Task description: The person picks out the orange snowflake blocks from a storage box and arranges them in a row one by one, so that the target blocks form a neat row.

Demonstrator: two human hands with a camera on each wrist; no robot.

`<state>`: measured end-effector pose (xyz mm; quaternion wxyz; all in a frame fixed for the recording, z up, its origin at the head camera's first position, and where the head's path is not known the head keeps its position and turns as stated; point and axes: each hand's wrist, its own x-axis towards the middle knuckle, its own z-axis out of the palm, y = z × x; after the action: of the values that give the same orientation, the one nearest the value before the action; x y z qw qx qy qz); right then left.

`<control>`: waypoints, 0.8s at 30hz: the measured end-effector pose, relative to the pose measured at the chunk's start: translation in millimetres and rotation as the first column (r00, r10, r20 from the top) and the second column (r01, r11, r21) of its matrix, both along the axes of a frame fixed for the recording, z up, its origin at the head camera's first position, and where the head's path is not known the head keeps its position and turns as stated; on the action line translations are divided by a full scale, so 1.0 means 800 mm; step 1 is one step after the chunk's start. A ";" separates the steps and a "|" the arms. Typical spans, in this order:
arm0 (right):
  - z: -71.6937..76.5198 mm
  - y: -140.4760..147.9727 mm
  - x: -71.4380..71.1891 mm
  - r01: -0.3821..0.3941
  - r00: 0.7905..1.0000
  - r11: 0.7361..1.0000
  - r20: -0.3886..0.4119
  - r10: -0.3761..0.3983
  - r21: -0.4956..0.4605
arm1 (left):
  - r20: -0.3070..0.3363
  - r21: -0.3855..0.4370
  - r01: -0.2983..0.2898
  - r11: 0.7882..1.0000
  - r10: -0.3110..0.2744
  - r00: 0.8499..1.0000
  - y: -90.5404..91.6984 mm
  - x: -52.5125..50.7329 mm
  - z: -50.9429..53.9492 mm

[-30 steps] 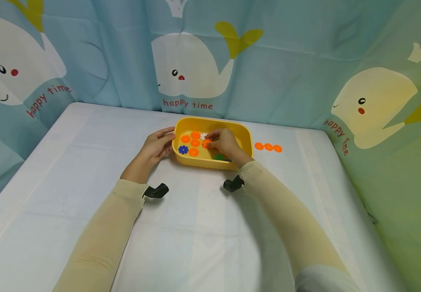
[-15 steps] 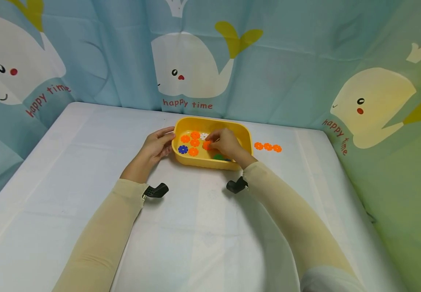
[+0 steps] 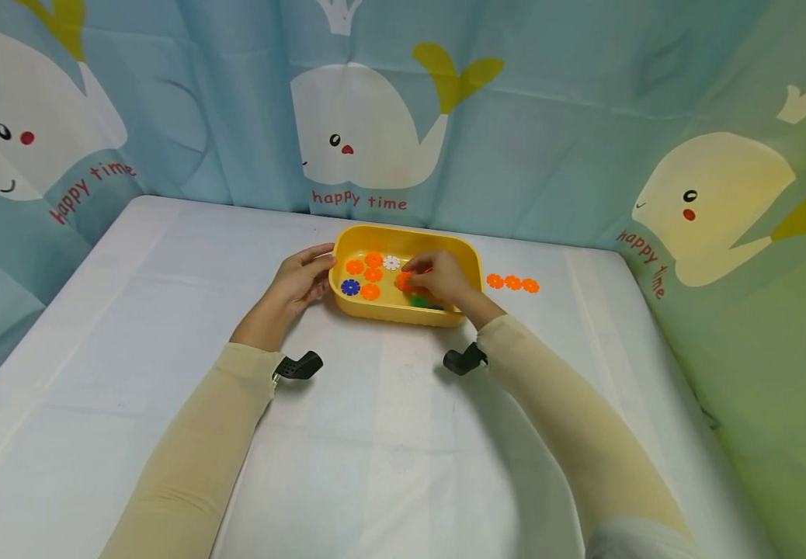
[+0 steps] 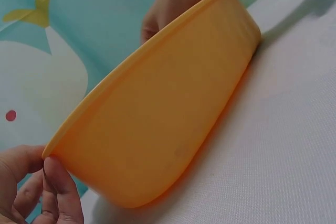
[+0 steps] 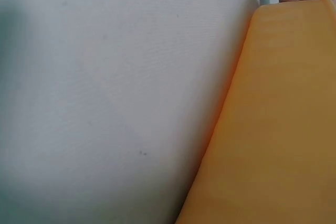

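A yellow plastic basin (image 3: 392, 313) stands on the white-covered table, and my left hand (image 3: 297, 281) grips its left end. The left wrist view shows the thumb and fingers of that left hand (image 4: 50, 192) pinching the rim. Inside the basin, my right hand (image 3: 441, 276) pinches an orange snowflake disc (image 3: 404, 281) in its fingertips. Other orange discs (image 3: 370, 292), a blue disc (image 3: 350, 287) and a white disc (image 3: 391, 262) lie on the basin floor towards the left. Green discs (image 3: 418, 302) are partly hidden beneath the right hand.
To the right of the basin, a row of orange discs (image 3: 512, 282) lies on the tablecloth (image 3: 375, 435). A blue curtain (image 3: 550, 155) printed with whales hangs behind the table and at its sides. Small black cameras (image 3: 300, 365) stick out from both wrists.
My right hand has drifted slightly right inside the basin with the orange disc, uncovering more of the white disc. The left hand and the basin have stayed in place.
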<state>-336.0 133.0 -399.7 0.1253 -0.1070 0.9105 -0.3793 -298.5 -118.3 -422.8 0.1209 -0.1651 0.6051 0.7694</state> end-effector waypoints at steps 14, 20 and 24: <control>0.010 0.013 0.007 -0.010 1.000 1.000 -0.012 0.010 0.023 | 0.013 0.004 -0.004 1.000 0.004 1.000 0.000 -0.001 0.001; 0.016 0.022 0.010 -0.020 1.000 1.000 -0.001 0.020 -0.010 | 0.015 0.006 -0.009 1.000 0.009 1.000 0.000 -0.003 0.001; 0.020 0.029 0.012 -0.025 1.000 0.999 0.000 0.025 -0.025 | 0.017 0.003 -0.010 1.000 0.010 1.000 -0.001 -0.002 0.000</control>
<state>-326.4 156.4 -383.5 0.1287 -0.1198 0.9042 -0.3891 -300.3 -119.1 -422.5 0.1226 -0.1743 0.6021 0.7695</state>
